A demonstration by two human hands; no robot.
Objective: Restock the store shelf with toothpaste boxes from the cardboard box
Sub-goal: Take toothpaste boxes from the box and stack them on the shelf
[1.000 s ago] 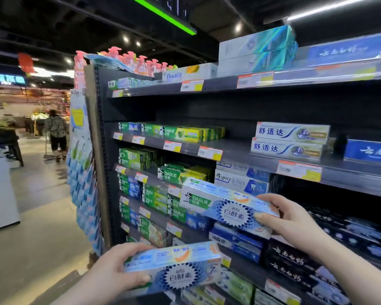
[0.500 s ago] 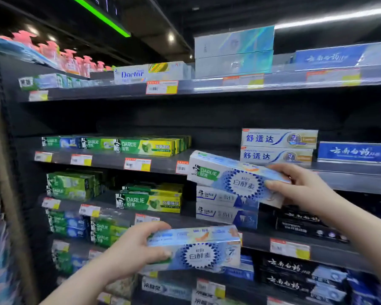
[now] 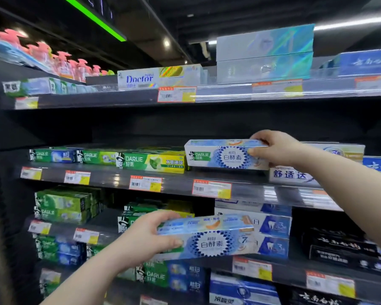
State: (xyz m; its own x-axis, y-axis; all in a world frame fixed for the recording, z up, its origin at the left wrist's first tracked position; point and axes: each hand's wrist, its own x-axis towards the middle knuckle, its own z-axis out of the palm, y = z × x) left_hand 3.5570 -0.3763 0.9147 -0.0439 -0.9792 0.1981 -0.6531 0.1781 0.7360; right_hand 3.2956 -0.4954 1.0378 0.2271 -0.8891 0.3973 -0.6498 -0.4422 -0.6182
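The right hand point(image 3: 275, 148) grips the right end of a Darlie toothpaste box point(image 3: 220, 155) at the shelf point(image 3: 110, 176) front. Below it, the left hand point(image 3: 147, 235) grips the left end of a second box point(image 3: 209, 238). Both cartons seem light, stiff and slightly slick, best held across an end.

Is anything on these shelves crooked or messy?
Nothing much. The shelved boxes sit in straight rows. Only the blue-white box in the left hand tilts a bit; the right hand holds its twin level at the second shelf.

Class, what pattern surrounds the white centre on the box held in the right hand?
A blue dotted starburst on the upper toothpaste box, best seen in the head view.
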